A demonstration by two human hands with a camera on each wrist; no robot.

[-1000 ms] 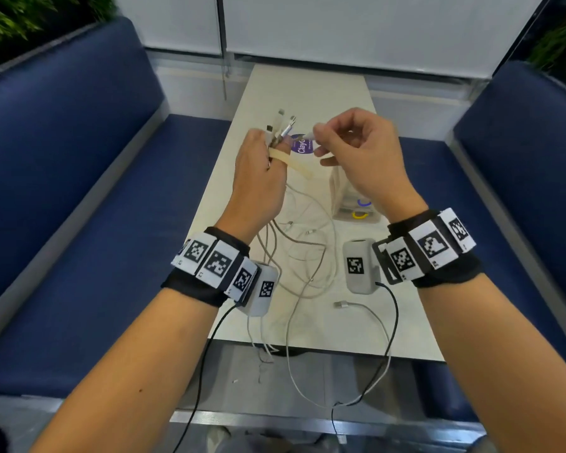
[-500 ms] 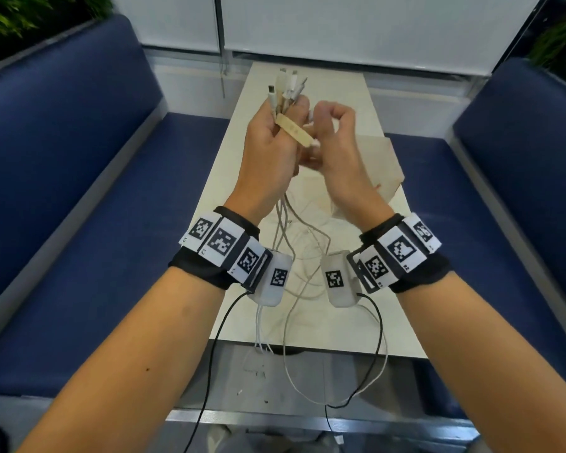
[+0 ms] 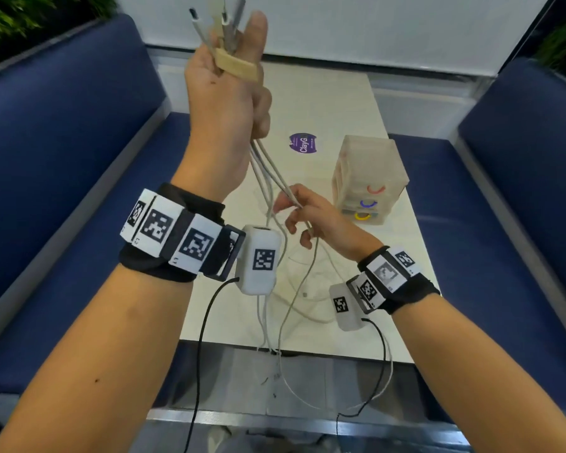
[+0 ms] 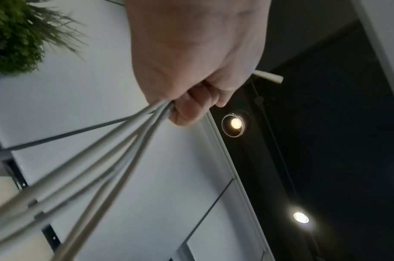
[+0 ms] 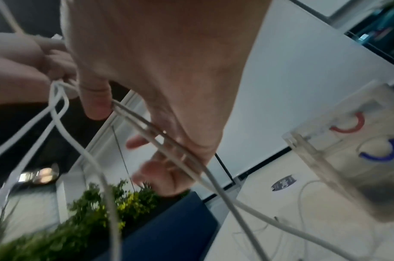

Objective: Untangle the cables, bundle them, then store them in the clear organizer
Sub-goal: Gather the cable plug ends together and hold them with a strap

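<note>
My left hand (image 3: 229, 103) is raised high and grips several white cables (image 3: 268, 171) in its fist; their connector ends (image 3: 223, 18) stick out above it. A tan band (image 3: 239, 67) lies across its fingers. From the fist the cables (image 4: 115, 155) fan out downward. Lower down, my right hand (image 3: 311, 217) pinches some of the strands, and these cables (image 5: 191, 164) run under its thumb and across its fingers. The rest lies looped on the table (image 3: 327, 103) and hangs over its front edge. The clear organizer (image 3: 370, 178) stands at the right, apart from both hands.
A purple sticker (image 3: 303, 143) lies on the tabletop left of the organizer. Blue benches (image 3: 62, 158) flank the narrow table on both sides. Black wrist-camera leads (image 3: 203, 338) hang from my wrists below the table edge.
My left hand has lifted the cable ends up and toward me. My right hand has left the left hand and slid down along the cables. The organizer is in view again.
</note>
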